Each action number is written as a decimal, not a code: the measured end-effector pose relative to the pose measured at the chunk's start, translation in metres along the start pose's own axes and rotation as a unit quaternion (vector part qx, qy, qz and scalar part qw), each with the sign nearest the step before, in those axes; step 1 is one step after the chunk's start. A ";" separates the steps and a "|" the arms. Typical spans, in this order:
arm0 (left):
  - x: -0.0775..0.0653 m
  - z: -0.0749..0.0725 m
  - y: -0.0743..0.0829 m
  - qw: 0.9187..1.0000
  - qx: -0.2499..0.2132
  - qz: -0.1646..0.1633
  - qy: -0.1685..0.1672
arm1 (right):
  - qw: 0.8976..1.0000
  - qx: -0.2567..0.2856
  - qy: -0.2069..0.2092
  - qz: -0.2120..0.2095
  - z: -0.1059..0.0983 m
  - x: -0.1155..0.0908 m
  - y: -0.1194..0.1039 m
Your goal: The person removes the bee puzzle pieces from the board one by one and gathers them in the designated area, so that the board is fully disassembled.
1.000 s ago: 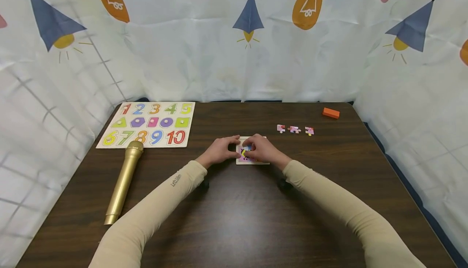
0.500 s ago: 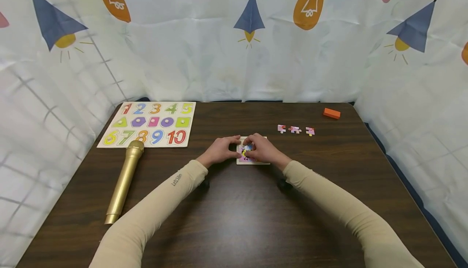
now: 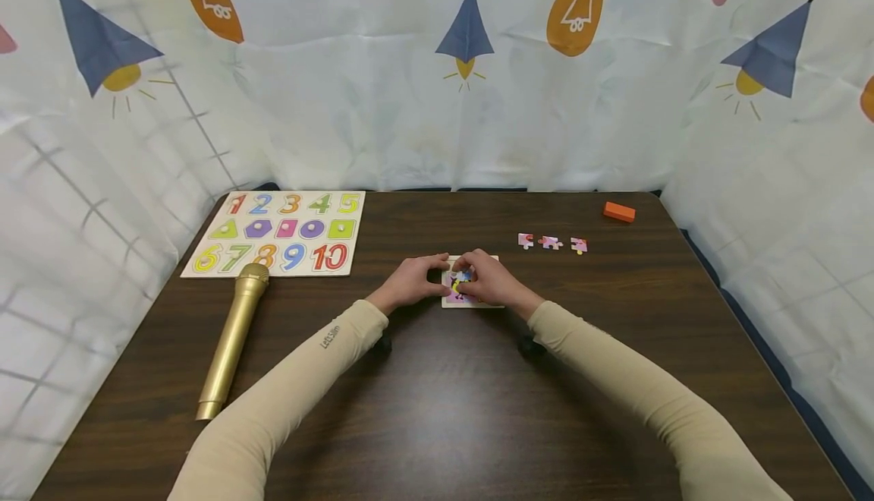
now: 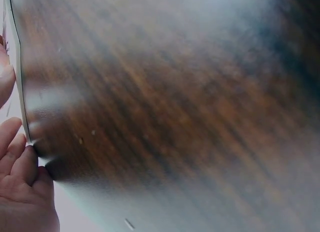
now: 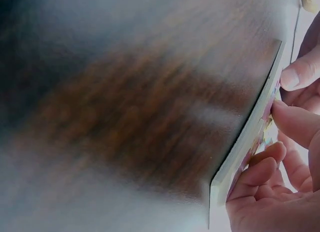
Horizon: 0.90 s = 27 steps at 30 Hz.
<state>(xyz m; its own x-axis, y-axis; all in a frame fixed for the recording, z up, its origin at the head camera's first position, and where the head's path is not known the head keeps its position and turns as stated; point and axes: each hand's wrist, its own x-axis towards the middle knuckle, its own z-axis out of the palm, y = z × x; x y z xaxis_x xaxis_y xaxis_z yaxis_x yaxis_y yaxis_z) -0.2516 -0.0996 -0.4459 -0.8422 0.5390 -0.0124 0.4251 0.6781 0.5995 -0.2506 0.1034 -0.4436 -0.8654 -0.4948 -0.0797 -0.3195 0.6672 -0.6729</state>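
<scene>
A small jigsaw board point(image 3: 471, 305) with a pale frame and a pink picture lies at the table's middle. My left hand point(image 3: 410, 282) grips its left side, thumb at the near left and fingers toward the far edge. Over the picture, my right hand point(image 3: 497, 282) pinches down with curled thumb and fingers at a puzzle piece point(image 3: 457, 285) with yellow and black print. The right wrist view shows the right thumb point(image 5: 295, 119) low on the board's face, and the left thumb point(image 5: 297, 77) close by. Most of the picture is hidden under the right hand.
Three loose pink jigsaw pieces point(image 3: 550, 243) lie to the far right, and an orange block point(image 3: 618, 212) beyond them. A number and shape board point(image 3: 372, 196) sits at the back left. A gold microphone point(image 3: 232, 341) lies by the left forearm, its head overlapping that board.
Both hands keep nearly the same place at the jigsaw board. Slightly more of the printed figure shows between the right thumb and fingers.
</scene>
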 end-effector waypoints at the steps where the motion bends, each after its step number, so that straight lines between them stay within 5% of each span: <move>1: 0.000 0.000 0.000 1.000 0.000 -0.001 0.000 | 1.000 -0.001 0.000 0.000 0.000 0.000 0.000; 19: 0.000 0.001 0.000 1.000 0.000 -0.002 -0.004 | 0.999 -0.023 0.014 -0.019 0.002 0.000 0.003; 27: 0.001 0.000 0.000 1.000 -0.001 -0.006 -0.006 | 0.999 -0.043 -0.014 -0.016 -0.002 0.002 0.002</move>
<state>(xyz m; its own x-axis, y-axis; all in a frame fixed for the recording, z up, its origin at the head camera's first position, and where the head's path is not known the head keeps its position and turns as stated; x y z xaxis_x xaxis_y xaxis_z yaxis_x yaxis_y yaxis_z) -0.2522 -0.0993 -0.4460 -0.8431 0.5369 -0.0297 0.4144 0.6839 0.6005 -0.2543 0.1048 -0.4440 -0.8435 -0.5312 -0.0799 -0.3804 0.6957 -0.6093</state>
